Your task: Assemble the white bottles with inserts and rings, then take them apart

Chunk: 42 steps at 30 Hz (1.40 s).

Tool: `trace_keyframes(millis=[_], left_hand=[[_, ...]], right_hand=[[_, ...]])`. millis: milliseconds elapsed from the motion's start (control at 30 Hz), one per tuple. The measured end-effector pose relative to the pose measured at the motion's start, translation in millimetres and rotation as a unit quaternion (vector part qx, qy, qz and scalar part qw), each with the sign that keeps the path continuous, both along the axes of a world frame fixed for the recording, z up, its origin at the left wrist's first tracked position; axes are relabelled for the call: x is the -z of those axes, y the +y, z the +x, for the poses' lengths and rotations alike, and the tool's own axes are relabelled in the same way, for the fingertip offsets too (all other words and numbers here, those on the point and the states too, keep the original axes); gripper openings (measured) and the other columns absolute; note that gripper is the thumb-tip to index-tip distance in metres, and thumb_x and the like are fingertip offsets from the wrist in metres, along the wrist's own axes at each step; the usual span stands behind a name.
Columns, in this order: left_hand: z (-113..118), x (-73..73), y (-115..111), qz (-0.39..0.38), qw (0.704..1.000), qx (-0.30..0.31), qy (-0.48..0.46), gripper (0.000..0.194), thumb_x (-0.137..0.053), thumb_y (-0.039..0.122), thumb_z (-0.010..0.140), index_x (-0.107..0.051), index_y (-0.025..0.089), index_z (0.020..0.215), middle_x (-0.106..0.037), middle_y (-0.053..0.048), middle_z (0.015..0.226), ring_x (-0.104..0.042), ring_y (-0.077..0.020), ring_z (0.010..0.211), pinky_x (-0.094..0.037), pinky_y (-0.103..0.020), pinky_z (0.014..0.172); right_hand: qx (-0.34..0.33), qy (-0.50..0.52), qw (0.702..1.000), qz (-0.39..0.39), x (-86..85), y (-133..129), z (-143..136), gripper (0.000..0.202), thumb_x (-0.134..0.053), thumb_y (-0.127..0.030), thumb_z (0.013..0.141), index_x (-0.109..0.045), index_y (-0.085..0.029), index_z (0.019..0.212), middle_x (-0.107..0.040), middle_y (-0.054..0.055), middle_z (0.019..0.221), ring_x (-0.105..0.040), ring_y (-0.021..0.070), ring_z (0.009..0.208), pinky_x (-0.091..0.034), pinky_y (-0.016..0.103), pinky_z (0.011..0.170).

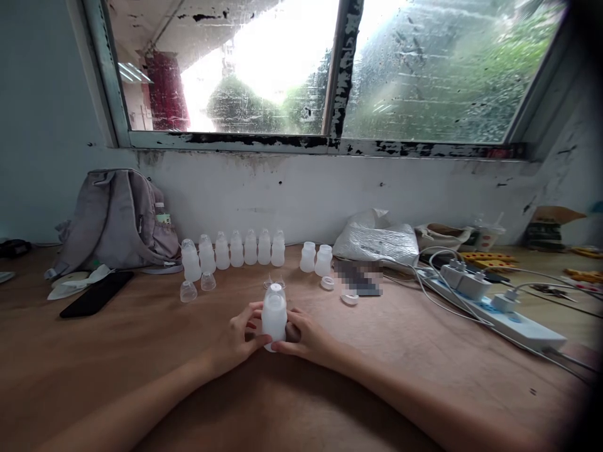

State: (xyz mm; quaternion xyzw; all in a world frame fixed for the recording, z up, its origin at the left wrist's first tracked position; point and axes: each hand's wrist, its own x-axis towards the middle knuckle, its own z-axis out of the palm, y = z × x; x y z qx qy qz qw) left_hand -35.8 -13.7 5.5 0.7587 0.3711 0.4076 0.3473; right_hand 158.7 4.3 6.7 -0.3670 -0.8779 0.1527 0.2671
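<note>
A translucent white baby bottle (274,321) with a clear dome cap stands upright in front of me, held from both sides. My left hand (247,329) wraps its left side, thumb low on the front. On the right side, my right hand (304,334) grips it the same way. Just behind it lies a small clear piece (274,282), partly hidden by the bottle. A row of capped bottles (236,248) stands farther back, with two clear dome caps (188,291) before its left end. Two uncapped bottles (308,257) stand to the right, near two white collar rings (349,297).
At the left are a grey backpack (110,220) and a black phone (97,295). A silvery plastic bag (377,238) lies at the back right, beside a blurred-out dark item. A white power strip (509,317) with plugs and cables runs along the right. Behind is a wall with a window.
</note>
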Motion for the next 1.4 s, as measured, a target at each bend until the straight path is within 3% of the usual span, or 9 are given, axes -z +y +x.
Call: trace_keyframes(millis=[233, 367, 500, 633, 767, 900, 1000, 1133, 1400], left_hand=[[-5, 7.1, 7, 0.036, 0.996, 0.004, 0.082, 0.035, -0.053, 0.037, 0.075, -0.050, 0.021, 0.105, -0.058, -0.003, 0.099, -0.054, -0.0173, 0.086, -0.043, -0.029, 0.077], [-8, 10.5, 10, 0.060, 0.991, -0.011, 0.116, 0.040, -0.054, 0.039, 0.074, -0.048, 0.022, 0.109, -0.056, -0.004, 0.097, -0.053, -0.0180, 0.085, -0.043, -0.030, 0.077], [-11, 11.1, 10, 0.065, 0.988, -0.015, 0.141, 0.040, -0.053, 0.040, 0.074, -0.049, 0.024, 0.110, -0.055, -0.003, 0.094, -0.053, -0.0174, 0.084, -0.043, -0.031, 0.078], [-14, 12.3, 8, 0.065, 0.983, -0.014, 0.169, 0.045, -0.055, 0.041, 0.073, -0.046, 0.024, 0.114, -0.054, -0.006, 0.104, -0.051, -0.0206, 0.094, -0.041, -0.034, 0.083], [-16, 16.6, 7, 0.111, 0.972, -0.005, 0.209, 0.045, -0.048, 0.039, 0.078, -0.040, 0.024, 0.120, -0.049, -0.007, 0.117, -0.043, -0.0213, 0.108, -0.035, -0.038, 0.093], [-16, 18.6, 7, 0.133, 0.954, -0.006, 0.269, 0.038, -0.040, 0.041, 0.082, -0.046, 0.023, 0.115, -0.047, -0.007, 0.119, -0.040, -0.0207, 0.112, -0.033, -0.039, 0.096], [-16, 17.6, 7, 0.143, 0.945, -0.007, 0.295, 0.038, -0.039, 0.040, 0.083, -0.046, 0.022, 0.115, -0.047, -0.008, 0.120, -0.040, -0.0207, 0.112, -0.033, -0.039, 0.096], [-16, 16.5, 6, 0.145, 0.941, -0.007, 0.305, 0.039, -0.037, 0.040, 0.084, -0.045, 0.021, 0.117, -0.047, -0.008, 0.120, -0.040, -0.0202, 0.113, -0.033, -0.038, 0.096], [-16, 19.4, 7, 0.139, 0.948, -0.001, 0.288, 0.040, -0.037, 0.041, 0.083, -0.046, 0.022, 0.117, -0.046, -0.009, 0.121, -0.040, -0.0218, 0.113, -0.032, -0.039, 0.096]], right_hand=[[-0.016, 0.032, 0.999, -0.009, -2.5, 2, 4, 0.050, -0.061, -0.047, 0.066, -0.049, -0.019, 0.105, -0.057, 0.004, 0.087, -0.050, 0.0177, 0.080, -0.040, 0.029, 0.069], [-0.034, 0.136, 0.990, 0.027, -31.3, 3, 4, 0.059, -0.059, -0.041, 0.071, -0.033, -0.021, 0.120, -0.053, 0.007, 0.103, -0.052, 0.0147, 0.082, -0.043, 0.026, 0.068], [-0.027, 0.095, 0.995, 0.033, -63.8, 5, -6, 0.041, -0.059, -0.039, 0.072, -0.047, -0.022, 0.107, -0.057, 0.004, 0.091, -0.054, 0.0123, 0.072, -0.045, 0.025, 0.063], [-0.019, 0.029, 0.999, 0.032, -83.2, 13, -9, 0.034, -0.059, -0.041, 0.071, -0.054, -0.021, 0.098, -0.060, 0.002, 0.078, -0.055, 0.0125, 0.068, -0.044, 0.024, 0.059], [0.059, 0.032, 0.995, 0.070, -101.5, 42, 3, 0.032, -0.058, -0.040, 0.072, -0.055, -0.020, 0.097, -0.062, 0.003, 0.078, -0.057, 0.0137, 0.069, -0.044, 0.025, 0.061], [0.183, 0.052, 0.973, 0.132, -116.2, 95, 19, 0.033, -0.058, -0.039, 0.071, -0.055, -0.019, 0.097, -0.062, 0.003, 0.078, -0.057, 0.0151, 0.072, -0.042, 0.025, 0.064], [0.231, 0.018, 0.961, 0.148, -114.6, 138, 25, 0.034, -0.057, -0.040, 0.071, -0.054, -0.019, 0.098, -0.062, 0.004, 0.079, -0.057, 0.0159, 0.075, -0.040, 0.024, 0.065], [0.310, -0.053, 0.943, 0.108, -98.2, 178, 26, 0.035, -0.052, -0.041, 0.074, -0.050, -0.020, 0.102, -0.062, 0.004, 0.085, -0.056, 0.0174, 0.080, -0.038, 0.024, 0.064], [0.347, -0.084, 0.930, 0.085, -72.1, 203, 24, 0.035, -0.048, -0.038, 0.078, -0.047, -0.018, 0.106, -0.061, 0.010, 0.094, -0.053, 0.0236, 0.090, -0.034, 0.031, 0.071]])
